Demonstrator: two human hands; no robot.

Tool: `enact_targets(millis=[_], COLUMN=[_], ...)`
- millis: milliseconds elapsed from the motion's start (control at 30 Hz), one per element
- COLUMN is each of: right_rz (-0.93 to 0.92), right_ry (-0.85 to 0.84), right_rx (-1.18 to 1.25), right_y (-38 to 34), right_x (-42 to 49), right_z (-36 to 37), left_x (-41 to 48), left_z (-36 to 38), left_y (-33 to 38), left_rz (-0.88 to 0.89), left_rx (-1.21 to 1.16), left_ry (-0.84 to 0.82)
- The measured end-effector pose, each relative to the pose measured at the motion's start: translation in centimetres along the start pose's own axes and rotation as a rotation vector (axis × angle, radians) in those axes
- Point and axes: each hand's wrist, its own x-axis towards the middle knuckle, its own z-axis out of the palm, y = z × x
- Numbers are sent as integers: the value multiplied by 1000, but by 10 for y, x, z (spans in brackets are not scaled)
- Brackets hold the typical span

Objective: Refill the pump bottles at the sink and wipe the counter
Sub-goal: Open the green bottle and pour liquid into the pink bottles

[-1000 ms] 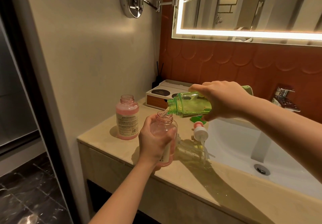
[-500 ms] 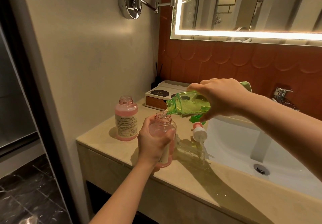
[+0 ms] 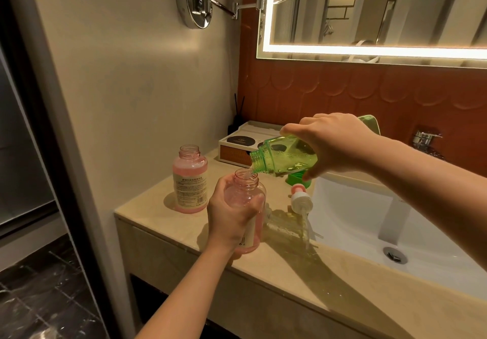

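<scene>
In the head view, the left hand is wrapped around a small round bottle of clear pink plastic. The fingers and the thumb are curled firmly on its body. This bottle has no cap, it is upright, and it has a white label partly hidden under the palm. Its base is low at the front part of the beige stone desk; I cannot tell if it really rests there.

The right hand grips from above a bottle of translucent green plastic. It is tipped almost flat, with its threaded mouth just over the pink neck. A thin clear stream runs from the mouth into the pink bottle. Small bubbles show in the green bottle's liquid.

A second pink plastic bottle with a printed white label stands upright and uncapped on the desk, close to the wall. It is filled with pink liquid up to the shoulder.

A white pump head with a pink collar lies on the desk at the edge of the white sink basin. A green plastic piece lies just behind it. A chrome tap is behind the right arm.
</scene>
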Motion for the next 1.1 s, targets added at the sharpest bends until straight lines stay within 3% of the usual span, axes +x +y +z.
enact_targets(millis=[1100], right_rz=[-105], right_ry=[79], right_rx=[-173], right_y=[-7], right_x=[8], right_z=[-12], left_x=[2], left_z=[1], left_y=[-4], left_rz=[16], left_rx=[-13], left_ry=[1])
